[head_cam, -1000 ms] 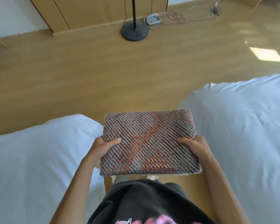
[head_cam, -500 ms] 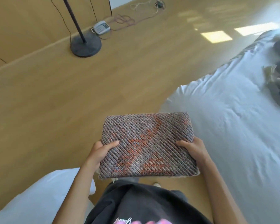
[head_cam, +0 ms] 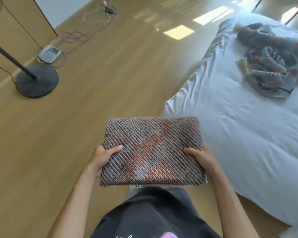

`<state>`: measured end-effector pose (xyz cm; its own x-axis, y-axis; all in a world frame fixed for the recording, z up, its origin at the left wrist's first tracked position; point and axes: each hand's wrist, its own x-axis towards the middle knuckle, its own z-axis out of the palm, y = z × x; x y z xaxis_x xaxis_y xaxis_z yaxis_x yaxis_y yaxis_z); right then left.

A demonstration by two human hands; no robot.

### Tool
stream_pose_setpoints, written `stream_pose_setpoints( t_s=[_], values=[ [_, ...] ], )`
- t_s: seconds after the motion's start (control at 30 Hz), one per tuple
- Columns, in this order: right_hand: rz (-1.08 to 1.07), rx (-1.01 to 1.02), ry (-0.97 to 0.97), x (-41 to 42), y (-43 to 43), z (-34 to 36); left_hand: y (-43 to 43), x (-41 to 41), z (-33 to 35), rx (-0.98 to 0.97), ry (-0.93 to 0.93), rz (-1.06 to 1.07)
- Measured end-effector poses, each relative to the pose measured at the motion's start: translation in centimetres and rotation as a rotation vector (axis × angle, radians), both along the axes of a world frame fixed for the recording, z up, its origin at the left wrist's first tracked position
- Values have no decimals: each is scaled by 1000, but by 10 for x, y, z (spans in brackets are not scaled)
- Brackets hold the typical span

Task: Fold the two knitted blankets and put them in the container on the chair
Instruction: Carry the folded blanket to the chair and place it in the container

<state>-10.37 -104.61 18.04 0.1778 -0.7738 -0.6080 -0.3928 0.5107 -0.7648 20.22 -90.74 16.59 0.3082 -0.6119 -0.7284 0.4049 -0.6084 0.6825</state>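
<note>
A folded knitted blanket [head_cam: 153, 148], grey with orange patches, is held flat in front of my body above the wooden floor. My left hand [head_cam: 101, 157] grips its left edge, thumb on top. My right hand [head_cam: 203, 157] grips its right edge the same way. A second knitted blanket [head_cam: 272, 66], grey-blue with orange and white stripes, lies crumpled in a heap on the white bed [head_cam: 239, 134] at the upper right. No chair or container is in view.
A lamp stand with a round dark base [head_cam: 36, 81] rises from the floor at the left. A white telephone [head_cam: 49, 53] and loose cables [head_cam: 86, 31] lie near the wooden cabinet [head_cam: 10, 31]. Bare wooden floor spreads ahead.
The view has swung to the right: the white bedding at the left has left the frame, and the bed with the crumpled blanket has come into sight. Both hands keep the same hold.
</note>
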Motion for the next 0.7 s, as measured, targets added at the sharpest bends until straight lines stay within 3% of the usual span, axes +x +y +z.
stream_pose_setpoints(
  t_s=[0.3, 0.7],
  values=[
    [-228, 7, -14, 34, -108, -19, -168, 48, -11, 19, -52, -163],
    [-367, -3, -17, 88, -259, -14, -370, 108, -4, 38, -126, -335]
  ],
)
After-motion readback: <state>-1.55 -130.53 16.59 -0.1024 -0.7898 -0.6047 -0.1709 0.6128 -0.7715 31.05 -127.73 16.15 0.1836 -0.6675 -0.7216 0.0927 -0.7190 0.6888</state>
